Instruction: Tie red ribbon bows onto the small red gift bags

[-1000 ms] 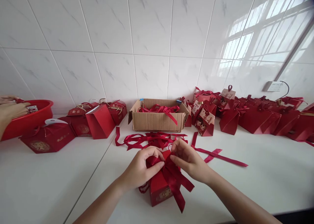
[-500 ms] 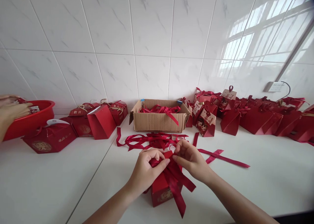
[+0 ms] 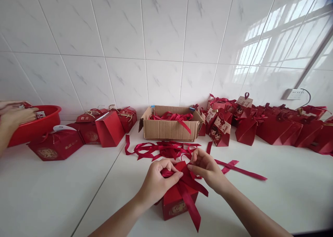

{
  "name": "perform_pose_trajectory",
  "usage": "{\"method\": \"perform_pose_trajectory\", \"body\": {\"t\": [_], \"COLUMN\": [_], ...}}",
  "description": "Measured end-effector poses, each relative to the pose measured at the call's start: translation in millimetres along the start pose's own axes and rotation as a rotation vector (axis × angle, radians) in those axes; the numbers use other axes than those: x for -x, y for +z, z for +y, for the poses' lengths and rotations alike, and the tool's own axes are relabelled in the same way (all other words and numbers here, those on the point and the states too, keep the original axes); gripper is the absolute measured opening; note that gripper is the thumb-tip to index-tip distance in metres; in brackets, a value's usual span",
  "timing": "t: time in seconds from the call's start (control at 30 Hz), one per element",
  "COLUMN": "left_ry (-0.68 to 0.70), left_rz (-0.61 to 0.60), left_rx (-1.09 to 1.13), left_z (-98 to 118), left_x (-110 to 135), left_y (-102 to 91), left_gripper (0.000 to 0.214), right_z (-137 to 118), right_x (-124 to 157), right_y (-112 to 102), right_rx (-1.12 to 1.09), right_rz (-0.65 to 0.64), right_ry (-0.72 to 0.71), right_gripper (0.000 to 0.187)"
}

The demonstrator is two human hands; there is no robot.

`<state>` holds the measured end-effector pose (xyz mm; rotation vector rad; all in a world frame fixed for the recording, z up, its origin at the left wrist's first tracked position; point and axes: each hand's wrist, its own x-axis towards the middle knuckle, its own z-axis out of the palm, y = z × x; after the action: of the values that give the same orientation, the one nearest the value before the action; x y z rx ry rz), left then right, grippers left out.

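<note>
A red gift box [image 3: 174, 211] with a gold emblem stands on the white table in front of me. Dark red satin ribbon [image 3: 189, 204] is gathered at its top, and two loose tails hang over the front. My left hand [image 3: 162, 176] is closed on the ribbon at the left of the box top, thumb pressed over the folds. On the other side, my right hand [image 3: 205, 167] pinches a part of the ribbon between thumb and fingers. The exact shape of the knot or loop is hidden behind my fingers.
Cut ribbons [image 3: 166, 149] lie behind the box, before a cardboard box [image 3: 170, 130] holding more ribbon. Finished-looking red boxes [image 3: 278, 129] crowd the right; others [image 3: 58, 145] stand left. Another person's hands [image 3: 15, 117] work over a red basin [image 3: 49, 116].
My right hand has drawn slightly away to the right from my left, and the ribbon tails have shifted a little. The whole view has moved slightly.
</note>
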<state>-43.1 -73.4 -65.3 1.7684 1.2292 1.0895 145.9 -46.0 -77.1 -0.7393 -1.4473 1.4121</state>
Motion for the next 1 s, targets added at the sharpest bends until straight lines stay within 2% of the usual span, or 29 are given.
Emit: {"method": "perform_pose_trajectory", "body": {"t": [0.33, 0.73, 0.87, 1.0], "left_ry": [0.024, 0.038, 0.015, -0.012], "left_rz": [-0.003, -0.005, -0.002, -0.027], "left_rx": [-0.001, 0.026, 0.023, 0.02], "left_z": [-1.5, -2.4, -0.8, 2.4], "left_x": [1.7, -1.3, -2.5, -1.1], "left_y": [1.7, 1.6, 0.4, -2.5], "left_gripper": [0.039, 0.04, 0.037, 0.019], "right_z": [-2.6, 4.5, 3.1, -0.7], "right_x": [-0.5, -3.6, -4.8, -2.9], "right_y": [-0.7, -8.1, -9.2, -12.1], "right_rx": [-0.091, -0.11, -0.103, -0.074], "right_rz": [0.055, 0.073, 0.058, -0.016], "right_ry": [0.041, 0.011, 0.024, 0.026], "right_gripper": [0.038, 0.039, 0.039, 0.032]}}
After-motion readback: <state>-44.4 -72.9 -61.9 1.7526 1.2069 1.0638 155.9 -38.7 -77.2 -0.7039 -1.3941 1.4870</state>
